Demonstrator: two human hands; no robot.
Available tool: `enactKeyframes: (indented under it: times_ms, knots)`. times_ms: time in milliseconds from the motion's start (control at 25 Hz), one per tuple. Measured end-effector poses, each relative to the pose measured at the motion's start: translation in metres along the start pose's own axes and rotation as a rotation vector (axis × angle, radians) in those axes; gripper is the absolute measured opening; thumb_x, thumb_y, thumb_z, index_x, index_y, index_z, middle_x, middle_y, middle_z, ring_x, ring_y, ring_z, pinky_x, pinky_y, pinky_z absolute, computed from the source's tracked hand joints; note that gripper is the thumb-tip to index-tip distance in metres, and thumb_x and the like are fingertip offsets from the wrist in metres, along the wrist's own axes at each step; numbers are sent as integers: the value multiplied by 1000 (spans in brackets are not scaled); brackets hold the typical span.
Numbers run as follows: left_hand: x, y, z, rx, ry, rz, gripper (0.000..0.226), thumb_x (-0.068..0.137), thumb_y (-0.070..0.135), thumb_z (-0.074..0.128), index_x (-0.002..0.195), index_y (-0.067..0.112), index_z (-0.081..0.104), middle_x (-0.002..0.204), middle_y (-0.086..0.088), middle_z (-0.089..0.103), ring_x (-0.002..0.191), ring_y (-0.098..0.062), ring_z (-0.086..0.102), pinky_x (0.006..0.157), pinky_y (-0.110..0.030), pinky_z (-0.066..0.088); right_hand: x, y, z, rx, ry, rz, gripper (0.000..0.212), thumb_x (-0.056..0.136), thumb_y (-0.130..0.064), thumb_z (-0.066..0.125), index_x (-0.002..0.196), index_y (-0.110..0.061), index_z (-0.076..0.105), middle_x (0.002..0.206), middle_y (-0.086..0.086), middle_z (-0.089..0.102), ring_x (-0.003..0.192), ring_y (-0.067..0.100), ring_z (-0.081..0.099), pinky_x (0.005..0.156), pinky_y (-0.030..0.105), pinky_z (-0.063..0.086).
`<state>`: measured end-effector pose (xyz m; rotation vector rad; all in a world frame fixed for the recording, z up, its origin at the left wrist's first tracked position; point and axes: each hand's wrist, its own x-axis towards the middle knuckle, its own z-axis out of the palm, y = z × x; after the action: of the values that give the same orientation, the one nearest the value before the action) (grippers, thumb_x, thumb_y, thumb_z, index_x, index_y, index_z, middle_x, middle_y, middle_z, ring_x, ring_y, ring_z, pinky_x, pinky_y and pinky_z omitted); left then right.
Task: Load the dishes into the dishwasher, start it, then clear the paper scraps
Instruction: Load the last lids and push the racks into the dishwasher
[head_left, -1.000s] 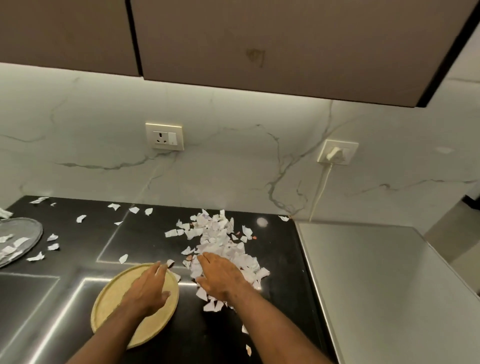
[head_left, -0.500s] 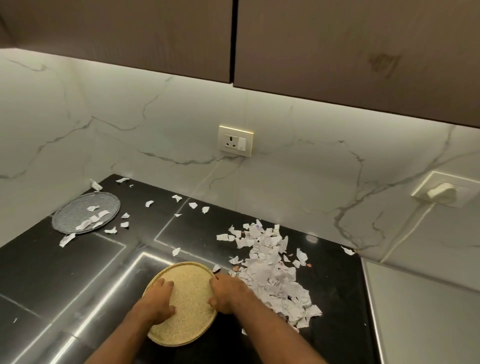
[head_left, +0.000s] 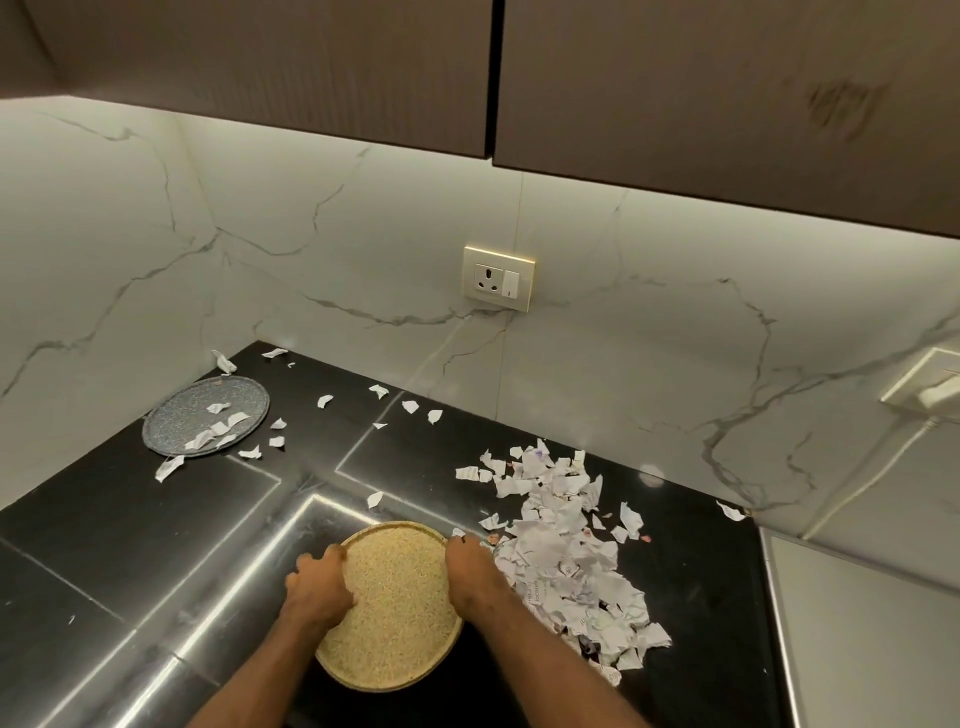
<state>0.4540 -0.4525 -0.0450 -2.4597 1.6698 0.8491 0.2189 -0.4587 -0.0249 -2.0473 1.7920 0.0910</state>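
**Both hands on the woven tray, scrap heap at its right rim**

The round woven tray (head_left: 395, 597) sits near the front of the black countertop (head_left: 104, 519), face up. It is round, so it has no true long axis. The left hand (head_left: 317, 584) curls its fingers over the left rim and the right hand (head_left: 475, 577) grasps the right rim. Whether the tray rests flat or is lifted a little is hard to tell.

The heap of paper scraps (head_left: 566, 551) lies touching the tray's right side — its long axis runs from the marble backsplash (head_left: 363, 249) toward the front edge, leaning right. The right forearm covers its near-left fringe. Loose scraps dot the counter farther back and left, and several lie on a grey round mat (head_left: 208, 415) in the left corner.

Bare black counter opens left of the tray. To the right, the counter ends at a steel surface (head_left: 857, 623). A wall socket (head_left: 498, 278) sits above, and a plugged-in socket (head_left: 935, 392) is cut off by the right edge of the view.
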Motion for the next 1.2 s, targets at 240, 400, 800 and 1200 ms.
enactKeyframes:
  times_ms: [240,400,800,1200]
  knots:
    - [-12,7,-7,-511,218,52,24,102,17,56,124,23,64,108,-6,70,95,-23,63,82,-37,49,-15,26,-3,341,69,169,25,93,5,53,99,-19,54,111,4,60,95,18,57,84,39,56]
    - [-27,22,-8,-617,217,93,20,107,20,46,102,16,65,101,-7,69,93,-24,62,86,-45,52,-39,29,-14,420,194,230,22,96,-19,59,118,-19,61,124,0,54,116,20,52,97,35,51]
    - [-80,60,-29,-630,178,361,24,112,25,36,111,13,57,91,-9,61,86,-25,57,78,-41,44,-127,32,-20,713,461,318,29,111,-33,40,127,-21,62,105,-4,69,93,9,67,84,32,59]
    - [-170,75,32,-537,8,589,28,112,26,37,114,10,60,91,-6,63,81,-19,59,73,-37,45,-275,43,36,779,737,548,25,111,-27,44,117,-20,67,89,-5,68,75,8,64,64,15,50]
